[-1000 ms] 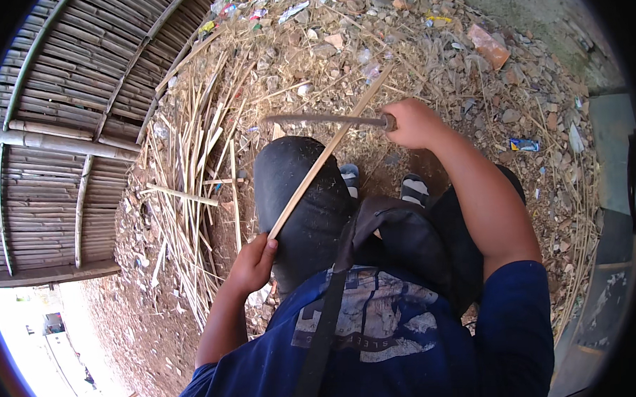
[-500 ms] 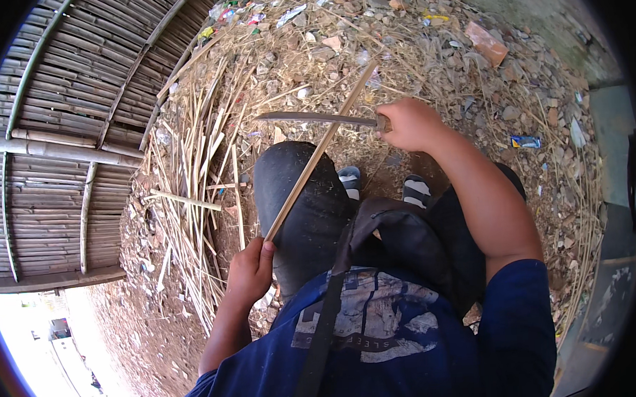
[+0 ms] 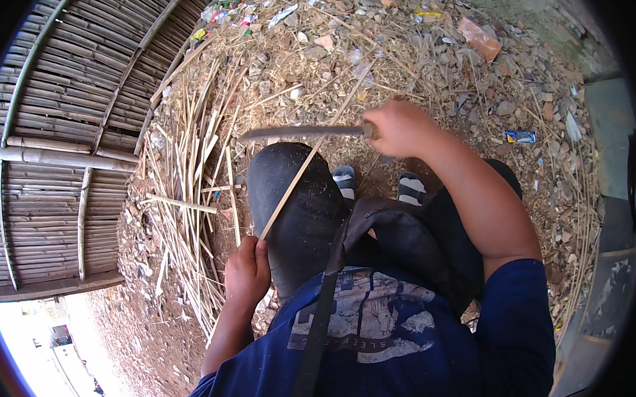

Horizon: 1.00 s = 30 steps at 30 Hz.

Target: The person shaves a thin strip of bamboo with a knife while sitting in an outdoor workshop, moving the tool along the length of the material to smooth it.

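Underfoot: brown, stony ground (image 3: 124, 320) spreads around you, strewn with straw, stones and scraps, most thickly on the far side.
Bamboo wall: a brown panel of narrow bamboo canes (image 3: 46, 235), crossed by thicker poles, stands at your left.
Grey wall: a rough grey wall (image 3: 551, 18) borders the ground at the far right.
Clothes: you wear a dark blue printed shirt (image 3: 411, 382) and dark trousers (image 3: 282, 179), your left knee bent; a black fabric strap (image 3: 317, 340) crosses your front.
Heap: long, pale tan, bamboo-like strips (image 3: 195, 147) lie loosely on the ground, left of your left knee.
Worked strip: one long, thin, pale tan strip (image 3: 293, 187) slants from your left hand (image 3: 248, 272) across your left knee, its other end far and to the right.
Blade: a long, dark, slightly curved metal blade (image 3: 287, 132) points left from your right hand (image 3: 400, 127) and crosses the strip just beyond your knee; whether the two touch, you cannot tell.
Right grip: your fingers are wrapped around the blade's handle, mostly hidden.
Left grip: your thumb and fingers pinch the strip's near end.
Rubble: a reddish brick chunk (image 3: 480, 41) lies far right.
Scrap: a small blue wrapper (image 3: 520, 136) lies nearer, at your right.
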Available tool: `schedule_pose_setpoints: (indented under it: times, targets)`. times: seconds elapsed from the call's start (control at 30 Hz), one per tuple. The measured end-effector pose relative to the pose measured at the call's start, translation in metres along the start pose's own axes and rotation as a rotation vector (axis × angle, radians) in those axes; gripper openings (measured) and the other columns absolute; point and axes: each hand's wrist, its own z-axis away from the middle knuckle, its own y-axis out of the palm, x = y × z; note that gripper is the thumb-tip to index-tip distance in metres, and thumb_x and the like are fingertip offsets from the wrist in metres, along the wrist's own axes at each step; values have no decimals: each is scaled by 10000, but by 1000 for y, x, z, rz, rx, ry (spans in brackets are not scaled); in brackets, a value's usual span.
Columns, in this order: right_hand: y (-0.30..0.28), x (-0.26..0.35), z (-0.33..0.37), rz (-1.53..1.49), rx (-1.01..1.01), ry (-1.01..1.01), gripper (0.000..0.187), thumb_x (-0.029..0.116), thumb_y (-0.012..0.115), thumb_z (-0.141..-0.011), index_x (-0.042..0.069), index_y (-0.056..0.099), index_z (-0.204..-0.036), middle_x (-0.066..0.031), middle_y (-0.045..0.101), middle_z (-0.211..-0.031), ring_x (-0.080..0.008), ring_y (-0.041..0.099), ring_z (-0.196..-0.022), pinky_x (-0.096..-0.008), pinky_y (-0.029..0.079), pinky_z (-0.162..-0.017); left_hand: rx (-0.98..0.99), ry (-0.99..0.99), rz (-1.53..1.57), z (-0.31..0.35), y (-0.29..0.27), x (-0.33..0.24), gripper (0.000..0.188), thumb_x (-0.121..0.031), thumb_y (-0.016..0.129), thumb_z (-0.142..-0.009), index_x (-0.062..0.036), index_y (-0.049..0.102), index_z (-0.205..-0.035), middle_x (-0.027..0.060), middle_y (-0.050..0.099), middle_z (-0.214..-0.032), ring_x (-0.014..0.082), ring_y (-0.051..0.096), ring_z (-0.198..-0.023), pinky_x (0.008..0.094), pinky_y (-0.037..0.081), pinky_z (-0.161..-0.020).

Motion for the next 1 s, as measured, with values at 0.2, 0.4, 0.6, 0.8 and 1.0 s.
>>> schedule_pose_setpoints:
  times: [0.2,0.4,0.6,0.8,1.0]
  targets:
    - [21,-9,-11,-129,1,-36,235,224,703,-762,107,681,-965,-144,699,-865,-357,689,-870,-497,537,-757,-37,42,-34,-4,19,8,257,-259,486,-1036,-23,580,-992,260,649,-776,489,635,-739,572,475,-647]
    - [6,16,-5,-59,19,-56,204,204,685,-757,96,687,-930,-151,693,-864,-355,684,-880,-479,539,-760,-2,38,-9,-2,17,10,275,-270,470,-1042,-21,577,-1000,265,648,-778,495,634,-741,575,481,-649]
    - [30,-26,-22,-163,-28,89,206,193,680,-739,97,685,-921,-150,690,-856,-346,683,-866,-479,537,-754,-8,30,-70,-5,23,12,280,-281,454,-1048,-25,551,-990,281,641,-775,501,630,-737,588,469,-648]
    - [11,8,-9,-90,42,-30,269,206,671,-729,55,681,-950,-185,683,-858,-373,675,-867,-483,529,-753,92,29,-43,-8,6,13,285,-285,451,-1048,-26,536,-964,286,632,-751,516,614,-732,597,456,-652]
    - [30,-19,-22,-225,15,-9,243,207,683,-746,60,691,-940,-173,692,-855,-358,681,-862,-466,528,-752,111,38,-13,-14,7,13,288,-273,444,-1052,-17,531,-951,297,618,-740,523,606,-748,588,450,-660]
